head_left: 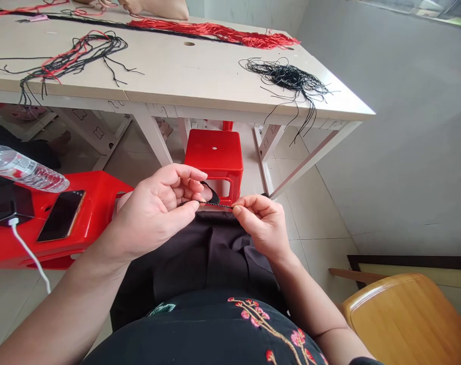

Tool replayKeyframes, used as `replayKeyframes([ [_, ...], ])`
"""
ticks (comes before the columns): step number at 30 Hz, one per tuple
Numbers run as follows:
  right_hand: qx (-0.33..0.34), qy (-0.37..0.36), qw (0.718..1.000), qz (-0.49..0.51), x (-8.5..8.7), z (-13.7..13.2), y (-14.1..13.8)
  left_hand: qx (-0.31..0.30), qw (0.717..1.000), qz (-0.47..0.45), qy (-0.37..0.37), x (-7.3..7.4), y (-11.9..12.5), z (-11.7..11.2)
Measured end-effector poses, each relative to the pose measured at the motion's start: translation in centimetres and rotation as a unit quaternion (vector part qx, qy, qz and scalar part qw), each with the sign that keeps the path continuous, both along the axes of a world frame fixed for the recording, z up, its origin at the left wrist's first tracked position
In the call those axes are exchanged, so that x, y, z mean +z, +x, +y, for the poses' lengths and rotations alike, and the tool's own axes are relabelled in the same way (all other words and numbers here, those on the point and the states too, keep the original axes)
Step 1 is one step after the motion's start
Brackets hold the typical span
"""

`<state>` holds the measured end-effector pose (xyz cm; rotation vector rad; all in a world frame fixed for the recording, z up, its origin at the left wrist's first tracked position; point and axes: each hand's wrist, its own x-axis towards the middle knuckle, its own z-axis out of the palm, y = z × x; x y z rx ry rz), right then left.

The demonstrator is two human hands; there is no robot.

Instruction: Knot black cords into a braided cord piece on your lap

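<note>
A short length of twisted black cord (217,205) runs between my two hands, above my lap. My left hand (165,197) pinches its left end between thumb and a finger, with the other fingers loosely curled above. At the other end, the thumb and index finger of my right hand (262,218) are closed on the cord. Thin dark strands hang just below it, hard to make out against the dark trousers (200,253).
On the table (200,76) lie a black cord bundle (291,76), black-and-red cords (70,56) and red cords (215,33). Another person's hand (131,5) rests beyond. A red stool (215,149) stands ahead; a phone (62,215) and bottle (25,167) are left, a wooden chair (405,314) right.
</note>
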<state>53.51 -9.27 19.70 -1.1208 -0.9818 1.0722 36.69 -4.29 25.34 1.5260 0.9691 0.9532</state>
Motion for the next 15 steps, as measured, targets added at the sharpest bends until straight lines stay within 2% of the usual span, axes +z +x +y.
replayKeyframes([
  [6,0.044,-0.020,0.997,0.060,-0.4,0.1,0.3,0.002,1.000,0.000,0.017,0.2,0.0,-0.1],
  [12,0.050,-0.007,0.998,0.025,0.3,-0.4,0.1,-0.063,0.995,0.067,0.029,-0.3,0.6,-0.7],
  [15,0.049,0.011,0.999,-0.009,0.6,-0.6,-0.1,-0.068,0.994,0.084,0.030,-0.5,1.4,-1.1],
])
